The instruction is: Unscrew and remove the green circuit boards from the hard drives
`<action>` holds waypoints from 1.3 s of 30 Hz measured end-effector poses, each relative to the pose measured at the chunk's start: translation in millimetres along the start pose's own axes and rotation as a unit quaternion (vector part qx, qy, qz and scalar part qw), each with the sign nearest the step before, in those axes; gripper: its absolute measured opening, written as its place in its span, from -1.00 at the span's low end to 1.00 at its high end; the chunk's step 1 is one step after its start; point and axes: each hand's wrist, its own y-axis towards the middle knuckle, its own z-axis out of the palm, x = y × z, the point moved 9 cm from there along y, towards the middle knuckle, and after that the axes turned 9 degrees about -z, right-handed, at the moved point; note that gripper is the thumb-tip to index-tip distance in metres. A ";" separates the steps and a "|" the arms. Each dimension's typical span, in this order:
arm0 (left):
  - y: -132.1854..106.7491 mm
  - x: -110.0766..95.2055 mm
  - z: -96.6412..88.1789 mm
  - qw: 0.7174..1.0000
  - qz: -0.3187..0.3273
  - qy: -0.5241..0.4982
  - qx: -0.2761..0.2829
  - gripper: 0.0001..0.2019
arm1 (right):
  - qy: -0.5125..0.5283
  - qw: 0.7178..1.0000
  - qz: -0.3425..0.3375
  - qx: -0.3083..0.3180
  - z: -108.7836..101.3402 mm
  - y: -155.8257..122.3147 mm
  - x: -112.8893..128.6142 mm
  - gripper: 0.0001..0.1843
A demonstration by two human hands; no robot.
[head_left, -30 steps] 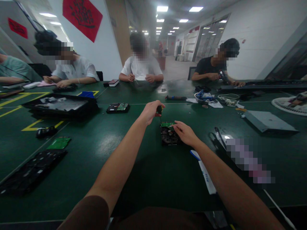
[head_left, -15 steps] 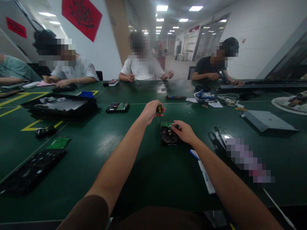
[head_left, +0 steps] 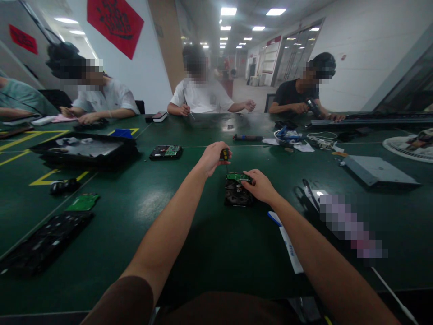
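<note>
My left hand [head_left: 214, 159] is closed around a screwdriver [head_left: 224, 154] with a black and yellow handle, held upright. Its thin shaft points down at the far left corner of a hard drive [head_left: 237, 194]. This drive lies on the green table, dark casing facing up, with a green circuit board [head_left: 237, 177] across its far end. On the right side, my right hand [head_left: 261, 185] grips the drive, its fingers at the end of the board. The screwdriver's tip is too small to make out.
Another hard drive [head_left: 165, 152] lies farther left, near a black tray [head_left: 84, 151]. At the left front are a loose green board [head_left: 83, 202] and a black casing [head_left: 47, 241]. To the right sit a white-blue strip [head_left: 289, 248] and a grey metal box [head_left: 380, 171]. Several people sit opposite.
The hard drive has shifted and turned slightly. My right fingers have moved a little, showing more of the board. My left hand has barely moved. The hand of the person opposite has moved right.
</note>
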 end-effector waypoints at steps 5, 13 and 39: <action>-0.6 -0.7 0.8 1.000 0.000 0.000 0.005 -0.87 | -0.011 1.000 0.013 0.004 -0.9 -4.1 2.9 -0.50; -2.5 -1.9 6.2 0.999 0.005 0.015 0.029 -0.86 | -0.009 1.000 0.029 -0.009 -2.5 -6.2 2.7 -0.51; -2.3 -3.6 -0.3 0.999 0.007 0.045 0.020 -0.77 | 0.006 1.000 0.024 0.011 -1.3 -5.8 -6.5 -0.56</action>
